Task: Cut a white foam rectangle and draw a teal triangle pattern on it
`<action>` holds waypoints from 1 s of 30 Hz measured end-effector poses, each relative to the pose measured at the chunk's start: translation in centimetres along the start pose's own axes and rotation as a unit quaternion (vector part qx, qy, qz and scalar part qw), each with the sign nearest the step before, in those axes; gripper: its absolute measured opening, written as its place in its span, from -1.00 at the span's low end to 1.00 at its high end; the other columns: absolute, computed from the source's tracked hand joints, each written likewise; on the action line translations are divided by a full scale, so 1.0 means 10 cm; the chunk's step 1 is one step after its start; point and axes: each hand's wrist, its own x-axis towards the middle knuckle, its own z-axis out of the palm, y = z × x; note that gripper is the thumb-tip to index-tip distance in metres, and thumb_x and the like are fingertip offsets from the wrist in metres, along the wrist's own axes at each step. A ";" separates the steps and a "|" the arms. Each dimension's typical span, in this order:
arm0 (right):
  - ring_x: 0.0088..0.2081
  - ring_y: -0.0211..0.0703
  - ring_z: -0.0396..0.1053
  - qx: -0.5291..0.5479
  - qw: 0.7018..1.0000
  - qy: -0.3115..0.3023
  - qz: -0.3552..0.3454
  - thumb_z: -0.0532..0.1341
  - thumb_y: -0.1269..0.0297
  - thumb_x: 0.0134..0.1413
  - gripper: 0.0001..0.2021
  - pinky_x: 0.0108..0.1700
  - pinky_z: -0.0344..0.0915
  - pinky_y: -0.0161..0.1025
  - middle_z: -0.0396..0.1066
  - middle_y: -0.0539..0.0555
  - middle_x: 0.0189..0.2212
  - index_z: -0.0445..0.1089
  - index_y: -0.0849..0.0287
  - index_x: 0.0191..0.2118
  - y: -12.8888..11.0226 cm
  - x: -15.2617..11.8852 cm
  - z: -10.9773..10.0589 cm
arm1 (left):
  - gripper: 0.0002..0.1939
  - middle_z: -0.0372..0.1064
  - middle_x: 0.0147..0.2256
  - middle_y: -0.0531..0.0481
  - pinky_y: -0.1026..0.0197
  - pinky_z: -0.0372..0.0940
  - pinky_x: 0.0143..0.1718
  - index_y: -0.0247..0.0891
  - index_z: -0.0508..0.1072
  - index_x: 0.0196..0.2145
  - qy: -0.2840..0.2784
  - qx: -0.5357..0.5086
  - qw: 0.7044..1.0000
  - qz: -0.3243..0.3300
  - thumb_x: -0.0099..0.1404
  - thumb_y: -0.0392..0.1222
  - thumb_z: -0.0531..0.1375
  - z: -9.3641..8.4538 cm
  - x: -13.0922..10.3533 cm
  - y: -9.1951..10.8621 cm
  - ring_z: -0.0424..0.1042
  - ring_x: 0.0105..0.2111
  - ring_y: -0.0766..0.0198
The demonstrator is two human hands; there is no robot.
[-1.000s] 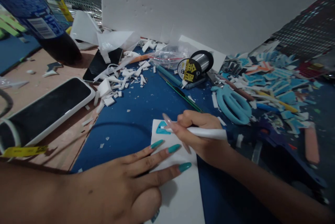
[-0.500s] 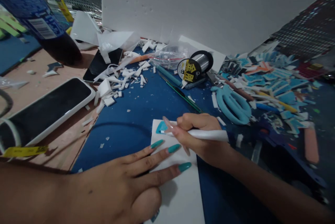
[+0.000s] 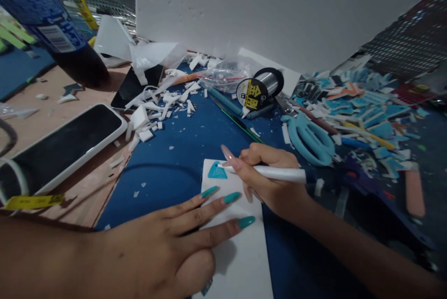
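Note:
A long white board (image 3: pixel 240 257) lies on the dark blue mat. Near its far end is a small blue triangular patch (image 3: pixel 217 172) with a paler spot in it. My left hand (image 3: pixel 185 234) rests palm down across the board, its fingers spread and their long green nails on the white surface. In my right hand (image 3: pixel 268 178) a white marker pen (image 3: pixel 281 174) with a dark rear end is gripped between thumb and fingers. The pen's tip sits at the upper right side of the blue patch.
Light blue scissors (image 3: pixel 309 138), a wire spool (image 3: pixel 260 89) and a green thin tool (image 3: pixel 240 124) lie beyond my hands. Blue and white scraps (image 3: pixel 366 103) heap at the right. On the left are a phone (image 3: pixel 66 150) and a dark drink bottle (image 3: pixel 56 29). A white panel (image 3: pixel 261 10) stands behind.
My right hand and the pen have shifted slightly to the right and up, from the patch's lower middle to its upper right side. More of the blue patch shows. My left hand stays put.

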 end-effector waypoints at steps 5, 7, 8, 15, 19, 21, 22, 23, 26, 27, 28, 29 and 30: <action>-0.65 -0.33 0.09 -0.020 1.000 0.014 -0.010 0.22 0.41 0.23 -0.57 -0.54 0.05 -0.27 0.15 -0.12 -0.73 0.06 0.10 -0.61 -0.01 0.03 0.00 | -0.66 -0.08 0.48 -0.11 0.05 -0.20 0.50 -0.35 0.54 0.05 -0.021 0.013 1.000 0.007 0.59 -0.12 0.06 -0.03 0.01 -0.01 -0.16 0.50 0.01; -0.66 -0.35 0.06 -0.028 0.999 0.016 -0.017 0.21 0.44 0.21 -0.56 -0.56 0.02 -0.28 0.14 -0.12 -0.73 0.04 0.10 -0.62 -0.02 0.05 0.00 | -0.67 -0.06 0.47 -0.14 0.04 -0.19 0.50 -0.37 0.54 0.04 -0.021 0.012 1.000 0.011 0.59 -0.13 0.06 -0.04 0.01 -0.02 -0.13 0.49 -0.02; -0.66 -0.35 0.06 -0.027 0.999 0.015 -0.021 0.21 0.45 0.20 -0.56 -0.57 0.02 -0.28 0.13 -0.12 -0.73 0.04 0.10 -0.63 -0.02 0.06 0.00 | -0.67 -0.05 0.47 -0.14 0.04 -0.19 0.50 -0.37 0.55 0.03 -0.019 0.011 1.000 0.011 0.59 -0.13 0.06 -0.05 0.01 -0.01 -0.12 0.49 -0.03; -0.66 -0.35 0.13 -0.017 0.999 0.022 -0.019 0.20 0.40 0.22 -0.58 -0.54 0.07 -0.28 0.17 -0.12 -0.72 0.09 0.10 -0.63 0.01 0.05 -0.01 | -0.67 -0.02 0.46 -0.15 -0.01 -0.10 0.48 -0.36 0.56 -0.05 -0.003 0.017 1.000 0.012 0.57 -0.11 0.07 -0.02 0.02 -0.01 -0.08 0.48 -0.07; -0.69 -0.35 0.13 -0.014 0.999 -0.034 -0.015 0.19 0.42 0.18 -0.59 -0.56 0.10 -0.31 0.17 -0.14 -0.77 0.05 0.08 -0.63 0.00 0.04 -0.02 | -0.68 0.02 0.45 -0.15 -0.01 -0.03 0.47 -0.33 0.57 -0.09 0.007 0.017 1.000 0.017 0.56 -0.11 0.07 -0.01 0.01 -0.01 -0.03 0.47 -0.05; -0.67 -0.33 0.16 -0.013 0.999 -0.036 -0.015 0.18 0.40 0.19 -0.60 -0.55 0.12 -0.31 0.19 -0.13 -0.76 0.07 0.08 -0.63 -0.02 0.04 -0.03 | -0.68 0.03 0.45 -0.15 0.00 -0.02 0.47 -0.33 0.57 -0.08 0.011 0.024 1.000 0.017 0.56 -0.10 0.08 -0.01 0.00 0.00 -0.01 0.47 -0.06; -0.66 -0.32 0.16 -0.014 0.999 -0.027 -0.017 0.18 0.40 0.20 -0.60 -0.55 0.12 -0.30 0.19 -0.12 -0.75 0.08 0.08 -0.63 -0.03 0.04 -0.03 | -0.69 0.03 0.45 -0.15 -0.01 -0.02 0.47 -0.33 0.57 -0.08 0.014 0.026 0.999 0.017 0.55 -0.10 0.08 0.00 -0.01 0.00 0.00 0.47 -0.06; -0.66 -0.32 0.15 -0.015 0.999 -0.022 -0.022 0.18 0.39 0.20 -0.59 -0.55 0.10 -0.30 0.17 -0.12 -0.75 0.08 0.08 -0.64 -0.03 0.04 -0.03 | -0.69 0.03 0.45 -0.16 -0.01 -0.01 0.47 -0.33 0.57 -0.07 0.016 0.027 0.999 0.017 0.55 -0.10 0.09 0.01 -0.01 0.00 0.00 0.47 -0.06; -0.67 -0.35 0.10 -0.016 0.999 -0.041 -0.028 0.17 0.41 0.14 -0.60 -0.58 0.05 -0.31 0.11 -0.13 -0.74 0.05 0.09 -0.65 -0.04 0.04 -0.02 | -0.73 0.06 0.44 -0.17 -0.02 0.01 0.46 -0.33 0.56 -0.07 0.025 0.018 0.999 0.018 0.53 -0.10 0.14 0.04 -0.01 0.01 0.02 0.47 -0.06; -0.68 -0.35 0.10 -0.016 0.999 -0.043 -0.025 0.18 0.40 0.14 -0.60 -0.59 0.04 -0.32 0.12 -0.13 -0.75 0.05 0.09 -0.65 -0.05 0.04 -0.02 | -0.74 0.07 0.44 -0.16 -0.02 0.02 0.46 -0.32 0.57 -0.08 0.026 0.015 0.999 0.018 0.52 -0.09 0.16 0.04 -0.01 0.00 0.02 0.47 -0.06; -0.69 -0.35 0.11 -0.017 0.999 -0.038 -0.021 0.18 0.39 0.15 -0.60 -0.59 0.04 -0.32 0.13 -0.13 -0.75 0.04 0.09 -0.65 -0.05 0.04 -0.02 | -0.74 0.07 0.44 -0.16 -0.03 0.03 0.46 -0.31 0.57 -0.09 0.026 0.016 0.999 0.017 0.51 -0.08 0.17 0.04 0.00 0.00 0.02 0.47 -0.07; -0.69 -0.35 0.12 -0.020 0.999 -0.029 -0.015 0.18 0.38 0.16 -0.59 -0.60 0.05 -0.31 0.15 -0.13 -0.76 0.04 0.09 -0.65 -0.05 0.04 -0.03 | -0.75 0.07 0.44 -0.15 -0.04 0.04 0.46 -0.30 0.57 -0.10 0.024 0.016 0.999 0.016 0.51 -0.07 0.19 0.04 0.00 -0.01 0.01 0.47 -0.07; -0.70 -0.35 0.13 -0.023 0.999 -0.023 -0.009 0.18 0.37 0.18 -0.58 -0.60 0.06 -0.31 0.16 -0.13 -0.76 0.04 0.08 -0.65 -0.05 0.04 -0.03 | -0.75 0.07 0.44 -0.15 -0.04 0.05 0.45 -0.30 0.57 -0.11 0.023 0.018 0.999 0.017 0.50 -0.07 0.19 0.03 -0.01 -0.01 0.02 0.46 -0.08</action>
